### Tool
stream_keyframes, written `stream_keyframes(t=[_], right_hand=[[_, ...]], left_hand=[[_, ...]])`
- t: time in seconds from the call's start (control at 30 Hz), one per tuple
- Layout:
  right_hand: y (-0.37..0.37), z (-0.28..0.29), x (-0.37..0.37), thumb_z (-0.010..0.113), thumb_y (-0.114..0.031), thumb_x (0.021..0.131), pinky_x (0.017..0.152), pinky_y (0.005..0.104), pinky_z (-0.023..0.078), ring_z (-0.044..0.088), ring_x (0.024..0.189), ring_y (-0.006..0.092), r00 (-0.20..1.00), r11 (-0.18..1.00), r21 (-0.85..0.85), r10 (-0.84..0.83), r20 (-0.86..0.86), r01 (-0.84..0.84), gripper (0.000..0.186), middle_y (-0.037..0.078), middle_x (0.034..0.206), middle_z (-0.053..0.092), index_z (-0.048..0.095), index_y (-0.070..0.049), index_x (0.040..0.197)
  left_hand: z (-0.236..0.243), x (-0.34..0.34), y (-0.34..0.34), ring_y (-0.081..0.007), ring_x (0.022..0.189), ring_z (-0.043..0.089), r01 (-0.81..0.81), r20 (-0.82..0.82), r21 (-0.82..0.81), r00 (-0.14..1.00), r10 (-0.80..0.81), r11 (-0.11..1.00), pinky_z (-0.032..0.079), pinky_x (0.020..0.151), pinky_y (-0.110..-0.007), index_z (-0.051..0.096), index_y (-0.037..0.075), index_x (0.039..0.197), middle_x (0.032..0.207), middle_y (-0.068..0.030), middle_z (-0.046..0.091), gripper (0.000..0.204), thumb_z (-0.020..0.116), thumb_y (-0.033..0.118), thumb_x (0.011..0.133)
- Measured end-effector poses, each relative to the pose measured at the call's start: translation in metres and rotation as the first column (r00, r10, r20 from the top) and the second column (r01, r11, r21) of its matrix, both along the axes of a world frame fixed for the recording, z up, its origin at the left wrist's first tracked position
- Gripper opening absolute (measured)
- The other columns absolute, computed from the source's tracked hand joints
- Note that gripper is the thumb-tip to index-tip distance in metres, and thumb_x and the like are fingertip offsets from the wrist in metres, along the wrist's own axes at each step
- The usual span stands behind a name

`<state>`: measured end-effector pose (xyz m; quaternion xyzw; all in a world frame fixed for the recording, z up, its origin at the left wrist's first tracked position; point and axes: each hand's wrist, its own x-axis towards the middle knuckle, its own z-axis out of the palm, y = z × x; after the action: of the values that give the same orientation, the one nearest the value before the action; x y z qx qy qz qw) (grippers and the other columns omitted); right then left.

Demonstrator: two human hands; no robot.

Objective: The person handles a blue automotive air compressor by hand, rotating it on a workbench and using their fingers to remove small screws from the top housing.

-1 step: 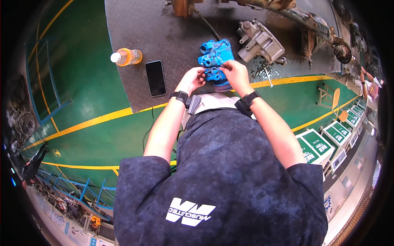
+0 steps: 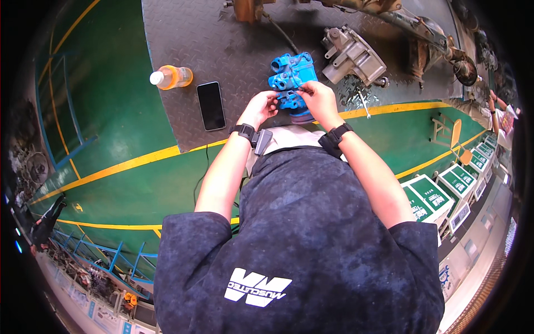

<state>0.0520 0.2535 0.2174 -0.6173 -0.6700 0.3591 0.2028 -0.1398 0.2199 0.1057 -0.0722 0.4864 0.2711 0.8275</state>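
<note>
Forearms (image 2: pixel 371 172) reach forward, left hand (image 2: pixel 259 108) and right hand (image 2: pixel 321 103) curled at a blue machine part (image 2: pixel 298 74), fingers (image 2: pixel 309 87) bent but clamping unclear, pose virtually unchanged from earlier.

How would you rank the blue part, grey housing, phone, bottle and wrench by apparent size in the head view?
Largest to smallest:
- blue part and grey housing: too close to rank
- phone
- bottle
- wrench

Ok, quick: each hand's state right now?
Left hand: half-curled at the blue part's left edge; grip unclear.
Right hand: curled at its right side; grip unclear.
</note>
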Motion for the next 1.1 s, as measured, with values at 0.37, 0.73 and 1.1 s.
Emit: stream_keyframes(t=[0.37,0.73,1.1], right_hand=[[0.007,0.000,0.004,0.072,-0.013,0.084,0.073,0.0406,0.054,0.068,0.084,0.0342,0.984,0.978,0.118,0.166,0.059,-0.172,0.014,0.015,0.090,0.069,0.069,-0.005,0.095],[0.009,0.003,0.004,0.071,-0.019,0.086,0.070,0.0432,0.053,0.066,0.078,0.0354,0.936,0.947,0.111,0.272,0.223,-0.301,0.014,0.012,0.084,0.066,0.069,-0.007,0.093],[0.027,0.010,0.011,0.077,-0.015,0.081,0.088,0.0429,0.051,0.062,0.107,0.0352,0.890,0.798,0.407,0.341,0.304,-0.445,0.016,0.013,0.107,0.067,0.068,-0.004,0.088]], left_hand=[[0.018,0.003,-0.007,-0.0091,0.070,0.061,-0.006,-0.200,0.171,0.979,0.040,0.985,0.049,0.063,-0.026,0.066,0.010,0.115,0.088,-0.0004,0.068,0.022,0.065,0.016,0.094],[0.024,0.000,-0.011,-0.0113,0.078,0.065,0.044,-0.305,0.204,0.952,0.021,0.978,0.050,0.067,-0.026,0.062,0.009,0.117,0.095,-0.0009,0.068,0.024,0.064,0.019,0.096],[0.030,0.001,-0.012,-0.0185,0.100,0.068,0.042,-0.340,0.240,0.939,0.043,0.970,0.052,0.078,-0.032,0.061,0.008,0.119,0.108,-0.0039,0.067,0.025,0.062,0.024,0.099]])
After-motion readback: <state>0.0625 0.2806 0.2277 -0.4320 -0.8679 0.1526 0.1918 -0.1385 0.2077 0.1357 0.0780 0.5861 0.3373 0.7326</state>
